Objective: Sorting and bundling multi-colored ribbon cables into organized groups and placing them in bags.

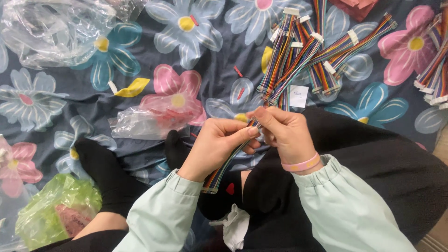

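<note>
My left hand and my right hand meet in the middle of the view, both gripping one rainbow ribbon cable. The cable runs from a connector near my left cuff up between my fingers. Its upper part is hidden behind my hands. Just beyond my fingers lies a pile of similar multicoloured cables with white connectors, fanned out on a flowered dark blue cloth. My right wrist wears a pink band. Both sleeves are pale green.
A second bunch of cables lies at the right edge. A large clear plastic bag is at the top left, a small clear bag mid-left, a green bag at the bottom left. My black-socked feet rest on the cloth.
</note>
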